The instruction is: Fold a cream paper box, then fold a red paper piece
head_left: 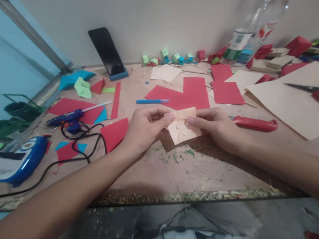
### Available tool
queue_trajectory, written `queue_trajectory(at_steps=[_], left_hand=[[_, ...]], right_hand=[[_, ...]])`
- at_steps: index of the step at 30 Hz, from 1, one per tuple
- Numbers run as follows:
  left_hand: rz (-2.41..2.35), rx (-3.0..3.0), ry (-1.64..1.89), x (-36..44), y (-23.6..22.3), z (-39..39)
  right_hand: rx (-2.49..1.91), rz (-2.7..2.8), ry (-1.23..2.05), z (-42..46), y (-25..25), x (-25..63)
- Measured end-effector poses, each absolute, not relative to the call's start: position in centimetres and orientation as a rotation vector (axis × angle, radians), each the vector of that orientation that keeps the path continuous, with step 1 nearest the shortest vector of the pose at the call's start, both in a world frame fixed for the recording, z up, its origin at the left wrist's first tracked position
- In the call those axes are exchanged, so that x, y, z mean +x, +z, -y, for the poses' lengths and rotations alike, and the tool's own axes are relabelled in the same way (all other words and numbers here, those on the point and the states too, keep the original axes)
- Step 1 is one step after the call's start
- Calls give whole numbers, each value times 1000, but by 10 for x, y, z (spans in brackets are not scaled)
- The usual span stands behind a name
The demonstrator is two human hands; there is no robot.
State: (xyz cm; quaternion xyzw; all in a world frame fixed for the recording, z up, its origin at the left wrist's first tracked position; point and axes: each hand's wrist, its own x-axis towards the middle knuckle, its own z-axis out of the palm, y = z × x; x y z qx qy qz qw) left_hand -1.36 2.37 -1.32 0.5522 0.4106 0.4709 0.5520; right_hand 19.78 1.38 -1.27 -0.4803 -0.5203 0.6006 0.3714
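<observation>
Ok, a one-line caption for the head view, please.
Left hand and right hand hold a small creased cream paper above a worktable strewn with red paper, a blue pen and scissors.

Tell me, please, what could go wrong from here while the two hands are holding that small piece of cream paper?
The creased cream paper is pinched by the left hand and the right hand at once, so an uneven pull might tear it. The red-handled tool lies close beside the right hand, and a sideways move could knock it. The glue gun's black cord loops near the left forearm, which might snag it.
</observation>
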Motion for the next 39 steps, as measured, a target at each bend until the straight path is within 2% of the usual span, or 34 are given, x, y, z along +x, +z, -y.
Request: queue_trajectory(at_steps=[14, 23, 32, 39], left_hand=[[-945, 1339, 975, -14, -11, -27], [-980, 1337, 1147, -18, -13, -28], [-964, 1078, 1066, -18, -6, -21], [-946, 1198, 988, -13, -9, -25]], right_hand=[[-1220, 1261, 1572, -13, -7, 201], [-1118, 1034, 1765, -16, -7, 202], [-1103, 1150, 1651, -13, -1, 199], [-1149, 1167, 1640, -14, 2, 199]])
